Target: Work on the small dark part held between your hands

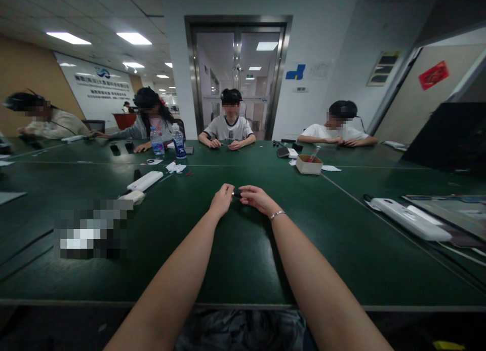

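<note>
My left hand (221,201) and my right hand (258,199) are close together above the middle of the green table (235,255). Between them is a small black object (237,194) with a bright, silvery bit at its left end; it is too small to name. The left fingers are closed on that silvery end. From the other side, the fingertips of the right hand pinch the black part. A silver bracelet (278,215) circles my right wrist. Part of the object is hidden by my fingers.
White power strips (146,181) lie left, near paper scraps (175,167) and two bottles (178,142). A small box (309,164) stands ahead right. Farther right are a white device (412,219) with cables and a flat panel (455,214). Several people sit opposite.
</note>
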Action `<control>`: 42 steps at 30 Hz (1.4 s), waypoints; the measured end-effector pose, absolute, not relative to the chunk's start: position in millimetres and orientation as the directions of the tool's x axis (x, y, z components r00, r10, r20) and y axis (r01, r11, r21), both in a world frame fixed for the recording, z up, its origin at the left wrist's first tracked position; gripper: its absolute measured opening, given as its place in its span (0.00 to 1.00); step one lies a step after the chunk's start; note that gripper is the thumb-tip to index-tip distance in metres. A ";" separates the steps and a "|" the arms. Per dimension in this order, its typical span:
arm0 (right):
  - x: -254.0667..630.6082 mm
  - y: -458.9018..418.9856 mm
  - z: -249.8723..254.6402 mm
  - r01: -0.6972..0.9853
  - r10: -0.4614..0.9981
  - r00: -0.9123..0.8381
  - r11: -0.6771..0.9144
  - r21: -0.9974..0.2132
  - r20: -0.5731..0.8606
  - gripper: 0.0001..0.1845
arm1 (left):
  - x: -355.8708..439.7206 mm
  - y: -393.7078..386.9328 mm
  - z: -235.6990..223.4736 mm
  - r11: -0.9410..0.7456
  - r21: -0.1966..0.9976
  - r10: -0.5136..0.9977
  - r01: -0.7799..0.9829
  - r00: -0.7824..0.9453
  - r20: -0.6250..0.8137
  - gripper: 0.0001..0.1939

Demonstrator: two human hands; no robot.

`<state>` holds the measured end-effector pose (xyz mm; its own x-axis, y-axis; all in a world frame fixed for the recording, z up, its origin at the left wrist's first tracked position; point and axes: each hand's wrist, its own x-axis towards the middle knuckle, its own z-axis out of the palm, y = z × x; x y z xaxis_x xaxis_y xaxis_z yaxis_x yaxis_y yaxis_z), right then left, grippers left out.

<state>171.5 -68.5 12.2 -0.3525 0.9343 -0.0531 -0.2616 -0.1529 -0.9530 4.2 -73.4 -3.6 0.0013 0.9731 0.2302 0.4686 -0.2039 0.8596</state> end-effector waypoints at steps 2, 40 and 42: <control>171.4 -68.9 12.6 -0.262 0.934 -0.354 -0.154 -0.953 -0.054 0.13 | 4.3 -75.6 -1.2 -0.209 0.846 0.970 0.491 -0.004 0.242 0.16; 170.8 -71.4 15.3 -0.236 0.933 -0.357 -0.133 -0.963 -0.041 0.11 | 5.9 -76.2 -2.6 -0.181 0.829 0.981 0.530 0.034 0.193 0.15; 170.4 -71.8 15.9 -0.232 0.935 -0.351 -0.138 -0.963 -0.050 0.11 | 5.9 -76.6 -2.1 -0.183 0.824 0.981 0.536 0.043 0.190 0.16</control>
